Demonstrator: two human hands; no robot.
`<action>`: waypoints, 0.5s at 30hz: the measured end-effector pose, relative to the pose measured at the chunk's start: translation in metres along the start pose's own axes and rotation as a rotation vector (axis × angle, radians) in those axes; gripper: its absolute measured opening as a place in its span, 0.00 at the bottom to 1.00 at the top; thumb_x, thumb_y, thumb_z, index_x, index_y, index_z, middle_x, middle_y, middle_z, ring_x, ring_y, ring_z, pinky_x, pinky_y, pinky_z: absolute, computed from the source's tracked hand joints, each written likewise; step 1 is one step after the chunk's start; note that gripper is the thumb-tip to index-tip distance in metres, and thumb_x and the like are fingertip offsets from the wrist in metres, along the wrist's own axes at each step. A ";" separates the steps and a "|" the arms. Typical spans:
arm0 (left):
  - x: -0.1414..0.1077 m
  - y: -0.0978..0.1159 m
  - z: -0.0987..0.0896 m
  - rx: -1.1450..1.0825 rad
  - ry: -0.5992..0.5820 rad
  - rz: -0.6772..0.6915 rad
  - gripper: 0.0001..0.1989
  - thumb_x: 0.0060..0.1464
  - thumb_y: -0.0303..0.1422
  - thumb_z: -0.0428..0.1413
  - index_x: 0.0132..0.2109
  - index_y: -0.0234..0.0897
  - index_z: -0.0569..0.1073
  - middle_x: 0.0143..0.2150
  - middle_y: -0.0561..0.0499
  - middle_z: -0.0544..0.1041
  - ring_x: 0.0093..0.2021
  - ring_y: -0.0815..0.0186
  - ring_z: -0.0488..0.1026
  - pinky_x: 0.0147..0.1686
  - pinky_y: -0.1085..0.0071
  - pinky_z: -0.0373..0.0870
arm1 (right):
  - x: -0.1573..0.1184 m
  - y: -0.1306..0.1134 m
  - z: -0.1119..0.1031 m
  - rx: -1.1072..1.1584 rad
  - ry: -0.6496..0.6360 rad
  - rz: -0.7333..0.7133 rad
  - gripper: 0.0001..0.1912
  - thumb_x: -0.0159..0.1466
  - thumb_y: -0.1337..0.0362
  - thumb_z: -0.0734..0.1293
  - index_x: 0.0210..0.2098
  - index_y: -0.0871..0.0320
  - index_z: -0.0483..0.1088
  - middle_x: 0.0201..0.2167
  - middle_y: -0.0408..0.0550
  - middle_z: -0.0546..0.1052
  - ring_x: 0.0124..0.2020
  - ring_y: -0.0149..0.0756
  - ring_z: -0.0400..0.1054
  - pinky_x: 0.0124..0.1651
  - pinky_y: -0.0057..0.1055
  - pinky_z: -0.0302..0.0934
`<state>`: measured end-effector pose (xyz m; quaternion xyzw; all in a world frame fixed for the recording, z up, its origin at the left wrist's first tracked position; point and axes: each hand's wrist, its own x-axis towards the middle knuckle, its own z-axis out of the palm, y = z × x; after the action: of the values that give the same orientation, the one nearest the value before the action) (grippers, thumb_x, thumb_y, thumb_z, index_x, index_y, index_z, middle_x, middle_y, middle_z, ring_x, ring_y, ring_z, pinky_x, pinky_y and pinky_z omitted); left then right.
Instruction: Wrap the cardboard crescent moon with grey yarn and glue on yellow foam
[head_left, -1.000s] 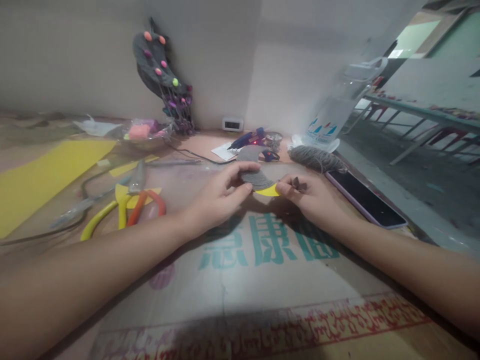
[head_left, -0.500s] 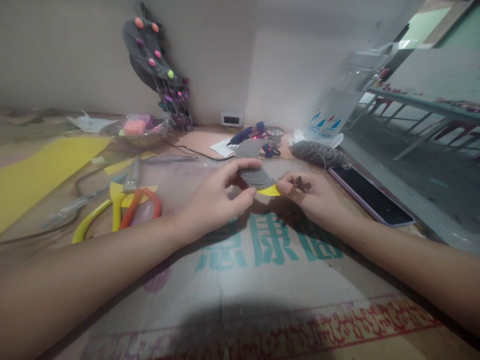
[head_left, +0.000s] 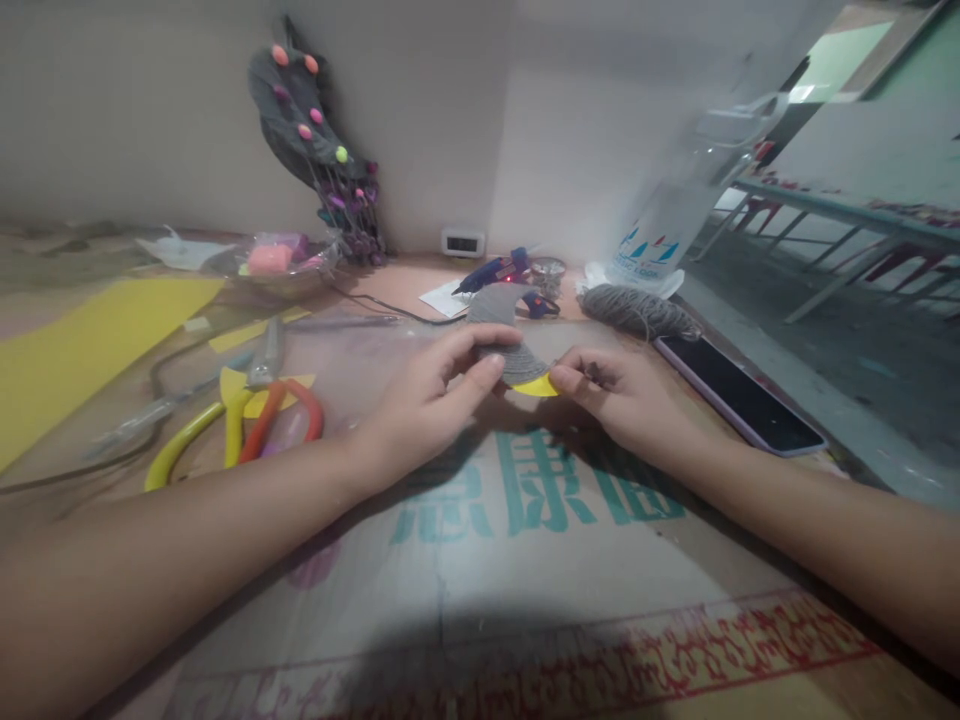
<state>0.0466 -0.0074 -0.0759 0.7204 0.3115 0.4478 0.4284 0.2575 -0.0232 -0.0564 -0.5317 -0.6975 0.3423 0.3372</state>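
Observation:
A crescent-shaped piece (head_left: 491, 305), mostly wrapped in grey yarn, is held up over the tabletop. Its lower end is bare yellow (head_left: 538, 385). My left hand (head_left: 442, 385) grips the wrapped part, thumb in front and fingers behind. At the yellow tip, my right hand (head_left: 604, 385) is closed, thumb and forefinger pinching the edge. Something small and dark shows between its curled fingers, too unclear to name. A ball of grey yarn (head_left: 637, 308) lies just beyond my right hand.
Scissors with yellow and orange handles (head_left: 244, 410) and a yellow sheet (head_left: 97, 340) lie left. A blue glue gun (head_left: 495, 272) and small white clock (head_left: 463, 242) stand behind. Right are a phone (head_left: 739, 395) and plastic bottle (head_left: 660, 220). A pompom-dotted grey crescent (head_left: 296, 110) leans on the wall.
The crescent has tilted more upright, so more of its upper part shows. My left thumb has shifted up onto the wrapped yarn; my right hand stays near the yellow tip.

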 end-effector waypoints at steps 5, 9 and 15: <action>0.004 0.001 0.001 -0.035 0.058 -0.019 0.14 0.61 0.35 0.53 0.53 0.38 0.72 0.39 0.50 0.77 0.35 0.67 0.74 0.36 0.71 0.70 | 0.000 0.002 -0.002 -0.074 0.064 -0.082 0.22 0.61 0.44 0.63 0.23 0.56 0.65 0.19 0.42 0.67 0.20 0.30 0.60 0.22 0.27 0.52; 0.013 -0.004 -0.002 -0.212 0.096 -0.088 0.27 0.57 0.33 0.58 0.62 0.41 0.61 0.31 0.54 0.75 0.30 0.68 0.73 0.35 0.70 0.71 | 0.000 0.004 -0.004 -0.143 0.096 -0.233 0.24 0.62 0.42 0.62 0.23 0.56 0.65 0.20 0.43 0.67 0.23 0.31 0.60 0.26 0.28 0.53; 0.014 -0.009 -0.005 -0.118 -0.046 -0.221 0.15 0.57 0.45 0.56 0.32 0.36 0.73 0.26 0.51 0.74 0.24 0.70 0.69 0.23 0.73 0.64 | -0.002 0.002 -0.003 -0.151 0.017 -0.168 0.23 0.64 0.44 0.61 0.24 0.56 0.65 0.19 0.43 0.68 0.21 0.31 0.60 0.24 0.28 0.52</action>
<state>0.0469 0.0095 -0.0777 0.6653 0.3522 0.3989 0.5237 0.2613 -0.0245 -0.0563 -0.4980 -0.7604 0.2548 0.3299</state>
